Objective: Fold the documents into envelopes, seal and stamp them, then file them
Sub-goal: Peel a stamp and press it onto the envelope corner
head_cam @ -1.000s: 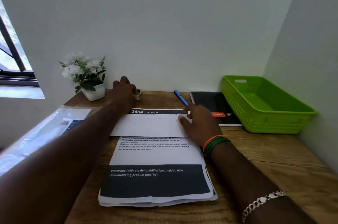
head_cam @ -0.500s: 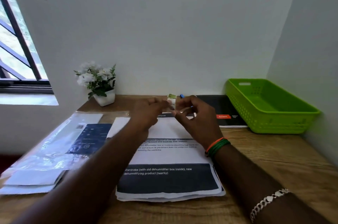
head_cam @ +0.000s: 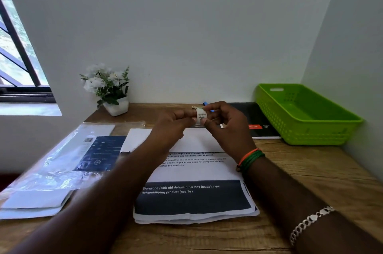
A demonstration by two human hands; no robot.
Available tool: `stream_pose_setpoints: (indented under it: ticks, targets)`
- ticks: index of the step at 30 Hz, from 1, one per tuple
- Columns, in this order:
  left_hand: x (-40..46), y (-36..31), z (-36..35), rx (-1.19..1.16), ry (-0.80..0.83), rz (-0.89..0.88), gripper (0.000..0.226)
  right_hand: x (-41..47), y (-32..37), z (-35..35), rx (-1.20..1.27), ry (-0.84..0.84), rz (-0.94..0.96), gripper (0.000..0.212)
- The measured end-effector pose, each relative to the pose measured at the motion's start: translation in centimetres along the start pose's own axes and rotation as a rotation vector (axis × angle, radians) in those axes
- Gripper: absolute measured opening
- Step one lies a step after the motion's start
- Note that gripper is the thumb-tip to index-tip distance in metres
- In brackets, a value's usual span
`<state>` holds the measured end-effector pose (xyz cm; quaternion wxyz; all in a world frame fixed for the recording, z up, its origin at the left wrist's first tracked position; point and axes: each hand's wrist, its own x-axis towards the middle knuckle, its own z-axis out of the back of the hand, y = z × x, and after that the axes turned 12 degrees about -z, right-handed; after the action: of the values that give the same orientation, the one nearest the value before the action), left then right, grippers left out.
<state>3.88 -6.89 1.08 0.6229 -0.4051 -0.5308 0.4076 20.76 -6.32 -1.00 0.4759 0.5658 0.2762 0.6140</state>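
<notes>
Both forearms stretched forward, left hand (head_cam: 173, 122) and right hand (head_cam: 224, 124) raised together, fingers (head_cam: 209, 106) pinching

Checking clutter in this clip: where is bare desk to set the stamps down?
Bare wood lies right of the document stack, in front of the green basket, and a strip between the potted plant and the hands. Left side is crowded with the plastic envelope pack.

Matt wooden desk (head_cam: 310, 181); plastic basket (head_cam: 306, 127)

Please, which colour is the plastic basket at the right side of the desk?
Bright lime green; the basket shows best in the head view, the only one.
</notes>
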Motion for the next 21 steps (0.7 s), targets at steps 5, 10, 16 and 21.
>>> stream_pose_setpoints:
  ticks: [5,10,16,21]
  targets:
    - [-0.2,0.6,0.3,0.119,0.093,-0.147,0.044,0.1,0.1,0.2,0.010,-0.035,-0.054,0.022]
    - [-0.2,1.0,0.2,0.211,0.107,-0.254,0.041,0.2,0.1,0.2,0.013,-0.047,-0.072,0.014]
    - [-0.2,1.2,0.0,0.200,0.100,-0.311,0.031,0.3,-0.1,0.2,0.028,-0.057,-0.088,0.007]
    - [-0.2,1.3,-0.2,0.209,0.086,-0.339,0.029,0.4,0.0,0.1,0.123,-0.026,-0.185,0.004]
